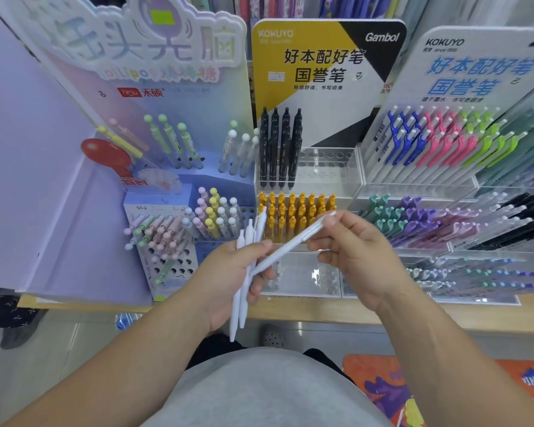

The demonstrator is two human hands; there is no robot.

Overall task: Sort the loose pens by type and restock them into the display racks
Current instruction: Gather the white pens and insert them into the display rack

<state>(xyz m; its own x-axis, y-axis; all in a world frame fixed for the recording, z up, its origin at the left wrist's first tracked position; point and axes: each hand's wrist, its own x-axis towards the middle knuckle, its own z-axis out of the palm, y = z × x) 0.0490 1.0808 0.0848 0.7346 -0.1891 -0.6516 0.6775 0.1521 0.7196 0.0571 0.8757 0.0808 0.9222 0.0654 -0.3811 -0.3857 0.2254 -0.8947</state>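
Facing acrylic display racks point(302, 278), gripping slim white plastic pens point(238, 312) in left hand point(228, 272), pinching another pen point(285, 246) with right hand point(358, 251) fingers point(319, 243); probably light, slick: hold mid-barrel.

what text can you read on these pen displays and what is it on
"KOKUYO", "Gambol", "好本配好笔 国誉笔": yellow-black board
"KOKUYO", "好本配好笔 国誉笔": white board, blue lettering
"hesu 禾硕": pastel board, red logo
Pastel board's big headline and all the small print under the headlines: too washed out or blurred to read.
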